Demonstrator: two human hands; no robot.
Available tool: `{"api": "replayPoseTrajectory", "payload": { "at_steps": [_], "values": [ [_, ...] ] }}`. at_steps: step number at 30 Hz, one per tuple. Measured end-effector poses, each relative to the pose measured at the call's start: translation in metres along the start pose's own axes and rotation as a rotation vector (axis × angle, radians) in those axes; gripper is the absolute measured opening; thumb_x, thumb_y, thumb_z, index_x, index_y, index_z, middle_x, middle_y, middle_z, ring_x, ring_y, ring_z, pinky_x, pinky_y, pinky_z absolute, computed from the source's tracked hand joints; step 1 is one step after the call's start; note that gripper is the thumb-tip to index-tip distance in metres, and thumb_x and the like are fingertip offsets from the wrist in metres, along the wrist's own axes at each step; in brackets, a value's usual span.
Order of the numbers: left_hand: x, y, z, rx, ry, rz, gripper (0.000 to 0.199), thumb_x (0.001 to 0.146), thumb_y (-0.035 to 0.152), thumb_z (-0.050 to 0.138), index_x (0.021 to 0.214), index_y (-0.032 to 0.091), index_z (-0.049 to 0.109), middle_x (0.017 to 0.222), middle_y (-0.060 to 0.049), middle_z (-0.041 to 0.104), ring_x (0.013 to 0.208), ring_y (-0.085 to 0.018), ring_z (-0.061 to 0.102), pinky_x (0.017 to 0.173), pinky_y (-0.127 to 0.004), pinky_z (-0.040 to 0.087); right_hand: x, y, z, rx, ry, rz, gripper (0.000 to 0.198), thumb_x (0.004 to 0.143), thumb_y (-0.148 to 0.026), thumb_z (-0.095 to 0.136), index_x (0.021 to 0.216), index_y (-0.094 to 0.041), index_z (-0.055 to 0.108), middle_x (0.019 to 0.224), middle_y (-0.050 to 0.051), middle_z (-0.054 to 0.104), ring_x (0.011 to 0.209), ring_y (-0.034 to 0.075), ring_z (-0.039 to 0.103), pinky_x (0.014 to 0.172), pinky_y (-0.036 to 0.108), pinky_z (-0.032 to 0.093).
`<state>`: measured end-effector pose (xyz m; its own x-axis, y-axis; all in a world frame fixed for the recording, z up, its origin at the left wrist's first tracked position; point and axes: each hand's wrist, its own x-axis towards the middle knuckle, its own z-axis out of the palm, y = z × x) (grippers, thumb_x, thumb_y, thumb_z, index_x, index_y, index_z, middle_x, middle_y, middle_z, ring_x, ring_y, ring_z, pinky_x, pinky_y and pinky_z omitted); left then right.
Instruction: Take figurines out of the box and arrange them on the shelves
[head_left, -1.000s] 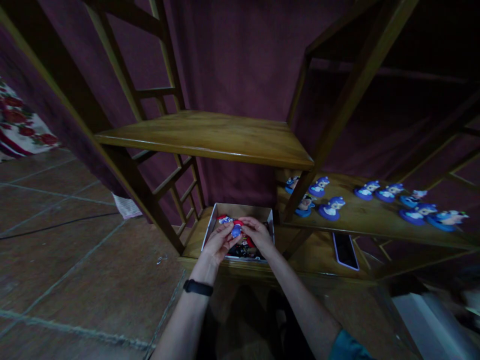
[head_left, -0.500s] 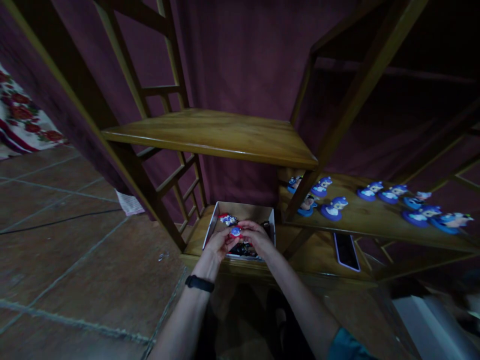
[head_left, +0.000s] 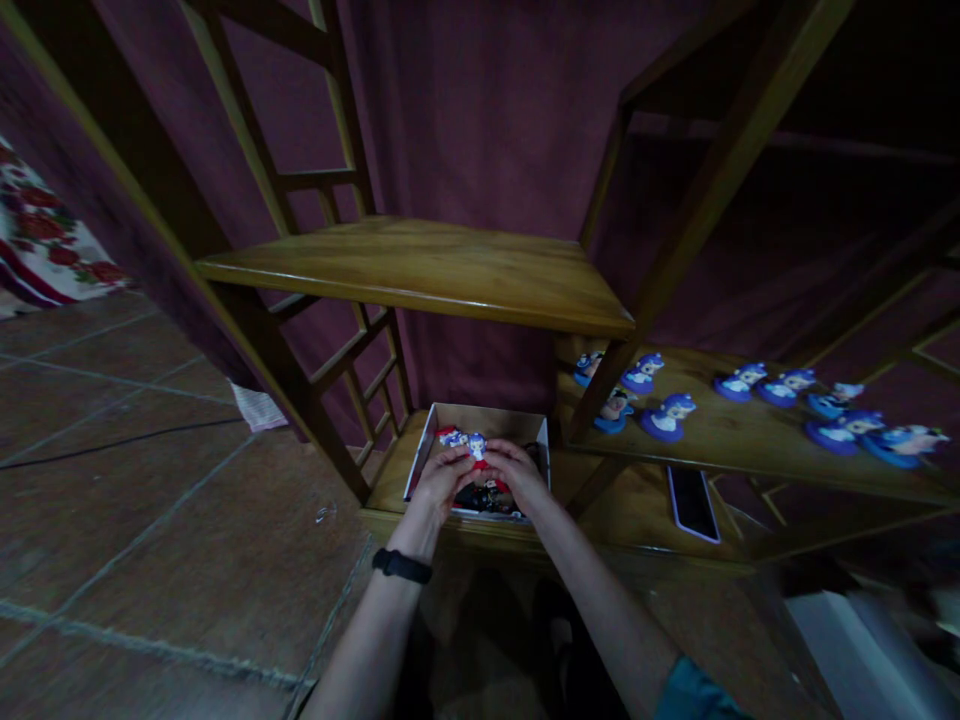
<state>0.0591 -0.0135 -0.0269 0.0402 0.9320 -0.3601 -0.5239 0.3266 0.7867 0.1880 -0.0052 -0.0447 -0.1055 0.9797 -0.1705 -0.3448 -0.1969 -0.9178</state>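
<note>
Between both sets of fingers I hold a small figurine [head_left: 477, 447] with purple hair, a white body and a red base. My left hand [head_left: 442, 478] closes on its left side, and my right hand [head_left: 516, 470] pinches it from the right. Both are above a white-walled cardboard box [head_left: 491, 415] on the bottom shelf. Inside the box, another purple-and-white figurine [head_left: 453, 437] lies near the back left, with dark and red pieces [head_left: 487, 497] partly hidden under my hands.
On the right shelf [head_left: 720, 430] stand several figurines [head_left: 667, 417] on blue or purple bases. A phone with a pale purple edge [head_left: 694, 503] lies on the lower board. A wooden shelf board [head_left: 420, 268] juts out above the box. Wooden posts frame both sides.
The figurine has turned upright in my fingers, so its purple head and white body now show where a round blue-purple top with red around it showed before. My hands have barely shifted.
</note>
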Motion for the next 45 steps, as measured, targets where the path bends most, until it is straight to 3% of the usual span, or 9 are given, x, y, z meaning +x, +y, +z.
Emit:
{"api": "replayPoseTrajectory", "payload": {
  "at_steps": [8,14,21,25,30,35,38,45],
  "values": [
    [-0.002,-0.004,0.005,0.015,0.074,0.034,0.014,0.062,-0.002,0.067,0.07,0.009,0.066,0.067,-0.006,0.068,0.058,-0.012,0.064,0.058,-0.021,0.054,0.01,0.009,-0.003,-0.209,0.041,-0.121,0.024,0.058,-0.033,0.07,0.076,-0.018,0.067,0.07,-0.001,0.065,0.063,0.012,0.058,0.064,0.026,0.047],
    [-0.003,-0.011,0.006,-0.029,0.149,0.041,0.014,0.062,-0.001,0.068,0.072,0.009,0.065,0.062,-0.006,0.067,0.052,-0.011,0.062,0.053,-0.019,0.053,0.009,0.019,-0.001,-0.172,0.03,-0.034,0.027,0.061,-0.036,0.069,0.08,-0.017,0.067,0.069,0.0,0.066,0.061,0.015,0.06,0.062,0.029,0.048],
    [0.002,-0.004,0.004,-0.109,0.021,-0.024,0.008,0.072,0.008,0.063,0.079,0.009,0.063,0.068,-0.007,0.067,0.058,-0.013,0.064,0.064,-0.027,0.056,0.005,0.006,-0.001,-0.091,0.088,-0.081,0.029,0.061,-0.034,0.068,0.087,-0.021,0.065,0.086,0.001,0.067,0.078,0.017,0.062,0.069,0.029,0.05],
    [0.003,-0.006,0.003,-0.091,0.03,-0.007,0.009,0.073,0.006,0.061,0.081,0.01,0.062,0.068,-0.007,0.067,0.059,-0.014,0.065,0.064,-0.028,0.056,0.005,0.002,-0.002,-0.106,0.1,-0.077,0.028,0.063,-0.033,0.066,0.088,-0.021,0.064,0.088,0.001,0.066,0.079,0.017,0.061,0.072,0.03,0.049],
    [0.002,-0.01,0.004,-0.092,0.084,0.058,0.011,0.071,0.003,0.06,0.077,0.012,0.059,0.069,-0.005,0.066,0.062,-0.014,0.065,0.068,-0.031,0.056,0.009,0.005,0.002,-0.23,-0.014,-0.204,0.023,0.066,-0.031,0.063,0.087,-0.022,0.065,0.09,0.0,0.067,0.086,0.018,0.059,0.084,0.031,0.043],
    [0.001,-0.016,0.008,-0.13,0.171,0.119,0.024,0.066,0.002,0.066,0.081,0.016,0.054,0.061,0.002,0.061,0.059,-0.012,0.064,0.067,-0.03,0.055,0.012,0.009,0.002,-0.279,-0.036,-0.223,0.024,0.067,-0.03,0.062,0.09,-0.022,0.063,0.087,0.0,0.066,0.082,0.017,0.058,0.08,0.031,0.044],
    [0.002,-0.016,0.007,-0.154,0.127,0.053,0.025,0.066,0.002,0.066,0.084,0.015,0.055,0.064,-0.001,0.063,0.06,-0.013,0.064,0.068,-0.03,0.055,0.013,0.009,-0.001,-0.261,-0.024,-0.243,0.022,0.067,-0.03,0.062,0.086,-0.021,0.062,0.085,0.0,0.066,0.081,0.017,0.058,0.08,0.03,0.043],
    [0.005,-0.011,0.001,-0.153,0.075,-0.129,0.01,0.073,0.012,0.062,0.082,0.011,0.059,0.064,-0.006,0.064,0.06,-0.015,0.065,0.065,-0.031,0.056,0.01,0.002,-0.003,-0.242,-0.177,-0.21,0.021,0.067,-0.029,0.064,0.086,-0.021,0.065,0.086,0.0,0.067,0.082,0.018,0.059,0.079,0.031,0.044]
  ]
}}
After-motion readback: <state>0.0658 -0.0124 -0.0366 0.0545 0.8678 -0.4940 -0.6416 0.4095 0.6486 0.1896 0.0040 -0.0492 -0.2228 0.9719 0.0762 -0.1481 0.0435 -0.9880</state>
